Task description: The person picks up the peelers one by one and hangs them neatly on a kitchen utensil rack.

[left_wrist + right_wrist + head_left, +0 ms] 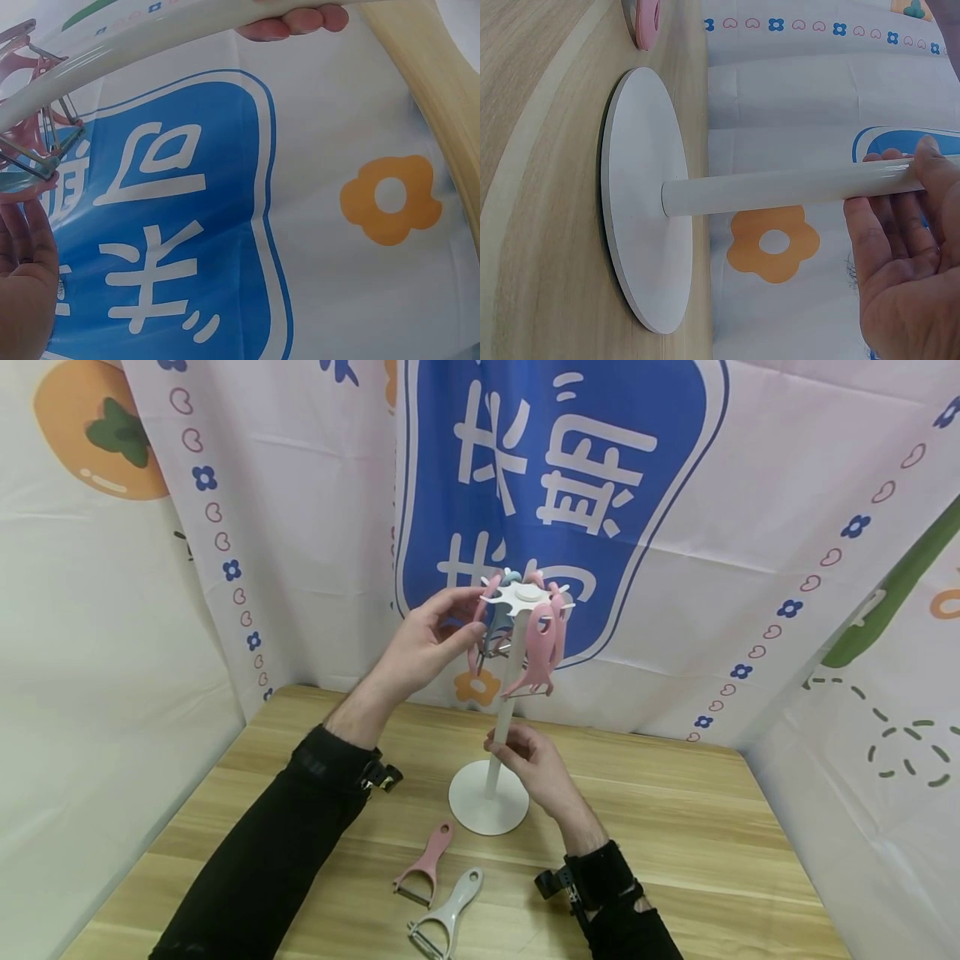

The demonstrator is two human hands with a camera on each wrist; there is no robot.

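Observation:
A white stand (492,777) with a round base, a pole and a notched top rises from the table. Several peelers hang around its top, among them a pink peeler (542,647) facing me and a blue peeler (498,618) behind the pole. At the top's left side, my left hand (431,639) holds another pink peeler (474,658) between thumb and fingers. My right hand (911,240) grips the pole (780,189) low down, above the base (641,202). In the left wrist view, the left hand's fingers (34,232) reach up to the hanging peelers.
On the wooden table (637,827), a pink peeler (431,860) and a grey peeler (456,906) lie in front of the base, between my forearms. A printed cloth (660,618) hangs close behind the stand, with more cloth on both sides.

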